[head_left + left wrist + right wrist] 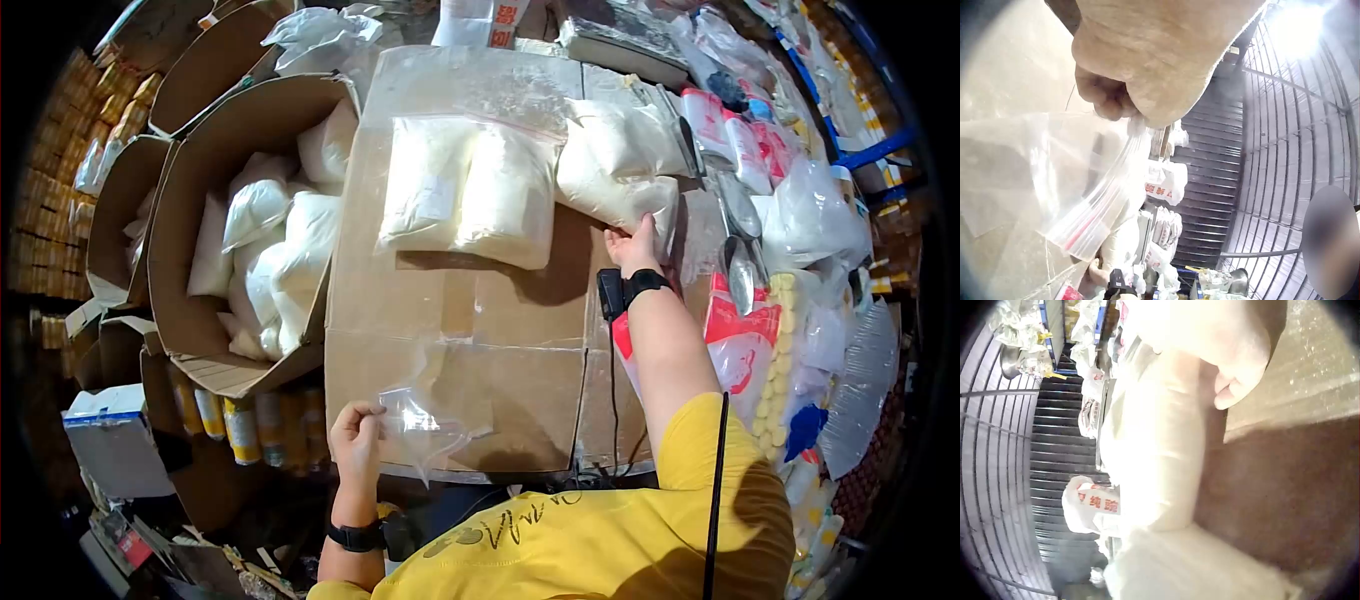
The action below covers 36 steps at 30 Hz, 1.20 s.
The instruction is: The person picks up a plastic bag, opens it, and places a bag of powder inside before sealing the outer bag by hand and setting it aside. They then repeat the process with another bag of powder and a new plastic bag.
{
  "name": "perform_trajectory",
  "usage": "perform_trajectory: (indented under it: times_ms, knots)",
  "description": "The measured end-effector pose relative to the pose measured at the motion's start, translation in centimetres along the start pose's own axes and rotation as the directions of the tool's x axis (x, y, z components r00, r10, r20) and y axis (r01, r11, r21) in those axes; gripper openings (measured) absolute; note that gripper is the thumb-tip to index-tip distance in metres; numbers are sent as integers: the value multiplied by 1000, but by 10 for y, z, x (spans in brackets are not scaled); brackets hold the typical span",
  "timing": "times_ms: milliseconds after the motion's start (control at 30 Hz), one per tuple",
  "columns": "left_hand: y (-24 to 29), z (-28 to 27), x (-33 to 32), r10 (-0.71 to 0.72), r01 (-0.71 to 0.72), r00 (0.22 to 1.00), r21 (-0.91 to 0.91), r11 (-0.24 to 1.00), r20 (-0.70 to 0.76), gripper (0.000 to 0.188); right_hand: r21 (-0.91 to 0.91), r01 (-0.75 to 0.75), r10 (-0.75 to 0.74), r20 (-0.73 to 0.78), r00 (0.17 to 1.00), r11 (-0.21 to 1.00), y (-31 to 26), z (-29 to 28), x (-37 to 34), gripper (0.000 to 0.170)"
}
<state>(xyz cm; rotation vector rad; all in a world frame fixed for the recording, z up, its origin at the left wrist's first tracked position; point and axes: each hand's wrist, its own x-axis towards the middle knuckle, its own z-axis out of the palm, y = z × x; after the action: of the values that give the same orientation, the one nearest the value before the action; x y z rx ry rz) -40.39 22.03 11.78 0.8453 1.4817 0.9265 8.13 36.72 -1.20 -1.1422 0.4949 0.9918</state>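
My left hand (357,440) pinches the edge of an empty clear zip bag (425,420) above the near left of the cardboard; in the left wrist view the bag (1041,169) hangs from the curled fingers of that hand (1147,69). At the right, my right hand (634,246) is at the near edge of a filled bag of pale powder (630,195), fingers against its underside. The right wrist view has this hand (1222,350) at the end of the pale bag (1166,444). Beside it lies a large clear bag (510,190) holding two pale packs.
A deep cardboard box (170,290) with several filled bags stands at the left. The work surface is flat cardboard (400,300). Along the right are metal scoops (740,275), red and white packets (740,330) and plastic bags (815,215).
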Motion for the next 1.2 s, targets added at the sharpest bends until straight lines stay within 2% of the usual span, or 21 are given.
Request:
perform_trajectory:
  times_ms: [33, 67, 100, 133, 167, 200, 267, 300, 367, 433, 500, 567, 633, 667, 733, 767, 833, 900, 1033, 1067, 1200]
  knots:
    - [-1, -3, -1, -15, 15, 1000, -7, 1000, 13, 12, -47, 81, -81, 6, 997, 996, 0, -6, 15, 41]
    - [-3, -5, -3, -31, 31, 999, -19, 999, 31, 10, -127, 232, -222, 85, 971, 964, 1, -15, 37, 28]
    - [-5, -6, -5, -48, 49, 997, -33, 998, 52, 9, -219, 398, -404, 19, 914, 891, 0, -16, 46, 31]
    - [-7, -7, -6, -49, 59, 992, -87, 994, 114, 6, -500, 558, -640, 10, 768, 662, -4, -18, 40, 35]
    - [-7, -5, -7, -70, 87, 988, -125, 988, 135, 5, -722, 603, -821, 86, 564, 338, -11, -11, 22, 39]
    - [-5, -3, -8, -87, 112, 984, -160, 981, 156, 4, -768, 599, -797, 208, 567, 226, -21, -8, 0, 44]
    - [5, 2, -8, -77, 120, 979, -227, 966, 188, 2, -801, 599, -699, 433, 569, -9, -43, 4, -99, 53]
    - [11, 5, -5, -16, 42, 989, -176, 983, 147, 4, -787, 614, -675, 490, 551, -70, -51, 2, -125, 47]
    - [22, 12, 2, 94, -90, 993, -60, 994, 73, 10, -480, 877, -545, 726, 419, 34, -67, -22, -150, 37]
    - [35, 28, 10, 248, -242, 968, 158, 957, -23, 17, -424, 899, -515, 749, 417, 111, -77, -42, -193, 29]
    - [51, 52, 15, 532, -493, 846, 433, 754, 38, 16, -382, 771, -413, 678, 608, 509, -81, -64, -233, 24]
    - [36, 78, 34, 688, -608, 723, 531, 590, 65, 12, -428, 650, -269, 665, 697, 628, -88, -94, -258, 25]
    - [39, 104, 27, 651, -605, 751, 503, 617, 105, 12, -478, 642, -227, 667, 709, 600, -83, -130, -267, 29]
    - [33, 115, 26, 627, -585, 770, 522, 621, 117, 12, -466, 573, -79, 726, 683, 674, -80, -144, -280, 33]
    - [21, 131, 21, 609, -592, 778, 505, 628, 156, 15, -480, 439, 66, 728, 682, 759, -67, -166, -300, 27]
    - [17, 138, 16, 598, -597, 781, 497, 630, 179, 16, -469, 639, 53, 828, 558, 610, -61, -184, -290, 25]
    - [17, 149, -3, 555, -561, 813, 496, 662, 179, 15, -517, 493, 195, 802, 564, 700, -53, -180, -312, 25]
    - [8, 154, -12, 555, -557, 813, 516, 650, 179, 16, -520, 532, 193, 811, 552, 668, -42, -185, -316, 25]
    - [0, 156, -31, 473, -490, 865, 486, 724, 168, 17, -509, 571, 171, 823, 542, 644, -29, -196, -310, 27]
    - [-3, 156, -33, 476, -495, 863, 468, 732, 168, 18, -508, 599, 116, 814, 570, 619, -27, -195, -312, 24]
    - [-7, 160, -44, 400, -434, 900, 449, 781, 174, 14, -575, 723, 195, 816, 545, 384, -8, -195, -286, 22]
